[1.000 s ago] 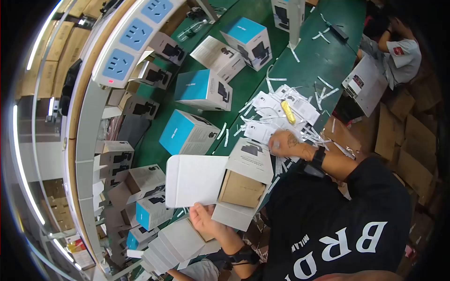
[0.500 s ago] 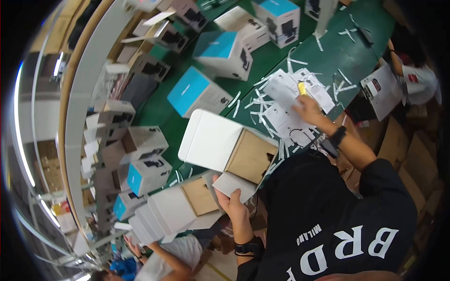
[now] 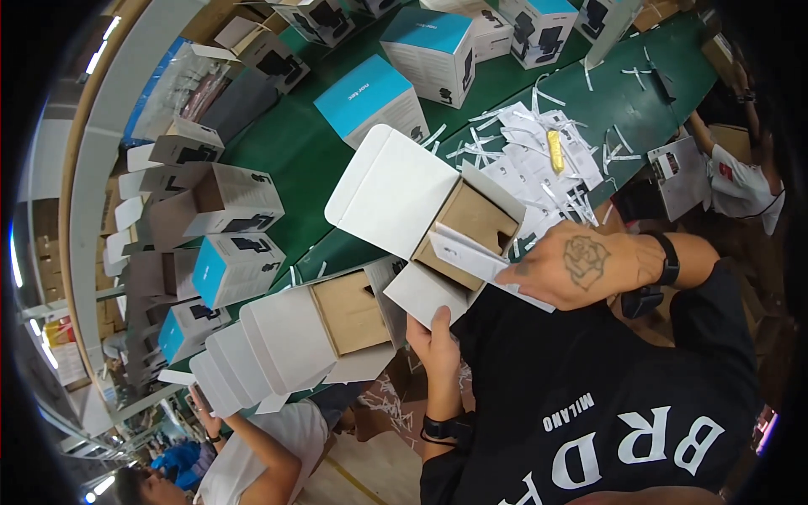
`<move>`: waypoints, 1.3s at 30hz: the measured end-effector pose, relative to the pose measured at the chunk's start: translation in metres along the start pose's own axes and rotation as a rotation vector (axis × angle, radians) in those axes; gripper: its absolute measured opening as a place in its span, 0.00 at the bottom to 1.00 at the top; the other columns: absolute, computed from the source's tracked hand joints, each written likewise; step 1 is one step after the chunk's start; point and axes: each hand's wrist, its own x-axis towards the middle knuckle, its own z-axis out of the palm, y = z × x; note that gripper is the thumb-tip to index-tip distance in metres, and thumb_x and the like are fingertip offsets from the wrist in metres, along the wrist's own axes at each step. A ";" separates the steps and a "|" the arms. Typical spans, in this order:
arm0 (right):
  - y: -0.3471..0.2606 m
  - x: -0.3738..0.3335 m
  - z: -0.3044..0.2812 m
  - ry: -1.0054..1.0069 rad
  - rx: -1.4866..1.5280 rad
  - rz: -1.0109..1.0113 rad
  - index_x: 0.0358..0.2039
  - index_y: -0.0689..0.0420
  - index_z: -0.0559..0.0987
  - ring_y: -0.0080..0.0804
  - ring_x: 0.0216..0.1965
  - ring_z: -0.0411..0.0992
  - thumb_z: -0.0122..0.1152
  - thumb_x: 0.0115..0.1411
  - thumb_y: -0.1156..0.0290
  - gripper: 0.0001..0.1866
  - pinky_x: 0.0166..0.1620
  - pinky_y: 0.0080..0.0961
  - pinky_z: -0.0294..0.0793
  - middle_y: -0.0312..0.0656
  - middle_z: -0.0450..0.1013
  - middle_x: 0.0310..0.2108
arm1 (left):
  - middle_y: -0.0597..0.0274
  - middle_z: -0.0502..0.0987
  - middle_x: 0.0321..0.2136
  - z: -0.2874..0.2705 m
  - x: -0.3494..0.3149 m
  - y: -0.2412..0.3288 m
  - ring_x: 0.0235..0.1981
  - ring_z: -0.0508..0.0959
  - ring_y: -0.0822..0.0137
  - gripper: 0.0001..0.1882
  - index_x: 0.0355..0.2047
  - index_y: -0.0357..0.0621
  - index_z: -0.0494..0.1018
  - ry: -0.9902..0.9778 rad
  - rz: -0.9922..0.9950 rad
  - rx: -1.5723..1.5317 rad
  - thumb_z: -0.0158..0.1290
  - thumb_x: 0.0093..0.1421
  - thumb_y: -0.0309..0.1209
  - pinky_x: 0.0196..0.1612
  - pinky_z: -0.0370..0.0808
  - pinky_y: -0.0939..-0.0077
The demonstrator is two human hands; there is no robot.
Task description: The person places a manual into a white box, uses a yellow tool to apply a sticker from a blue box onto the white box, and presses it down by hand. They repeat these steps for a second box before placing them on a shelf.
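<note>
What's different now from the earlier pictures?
The right hand moved from the paper pile to the open box and now holds a folded paper. The left hand went from the big lid to a side flap. The yellow thing stayed on the pile.

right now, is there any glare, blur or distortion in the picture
Head view: fisheye distortion bends the white beam on the left, and the corners go black; head view: the light strip at the left rim glares white; head view: the right hand, white leaflet and open box look fairly sharp.
</note>
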 end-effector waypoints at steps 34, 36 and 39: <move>-0.038 0.063 0.039 0.275 0.304 0.180 0.47 0.57 0.77 0.44 0.32 0.82 0.67 0.60 0.56 0.21 0.34 0.36 0.80 0.43 0.82 0.35 | 0.48 0.76 0.48 -0.052 0.036 0.022 0.49 0.77 0.58 0.20 0.53 0.28 0.72 -0.328 0.213 0.324 0.54 0.61 0.24 0.54 0.72 0.67; -0.058 0.069 0.060 0.250 0.286 0.197 0.46 0.57 0.77 0.46 0.31 0.82 0.67 0.59 0.56 0.21 0.32 0.38 0.80 0.44 0.82 0.33 | 0.51 0.77 0.48 -0.060 0.042 0.017 0.48 0.78 0.62 0.20 0.53 0.29 0.72 -0.354 0.236 0.353 0.54 0.61 0.23 0.53 0.73 0.69; -0.073 0.078 0.057 0.246 0.209 0.230 0.42 0.57 0.77 0.48 0.29 0.81 0.66 0.58 0.56 0.19 0.31 0.39 0.80 0.45 0.81 0.30 | 0.56 0.79 0.46 -0.061 0.045 0.020 0.45 0.78 0.68 0.19 0.53 0.30 0.71 -0.407 0.300 0.406 0.53 0.62 0.23 0.50 0.75 0.72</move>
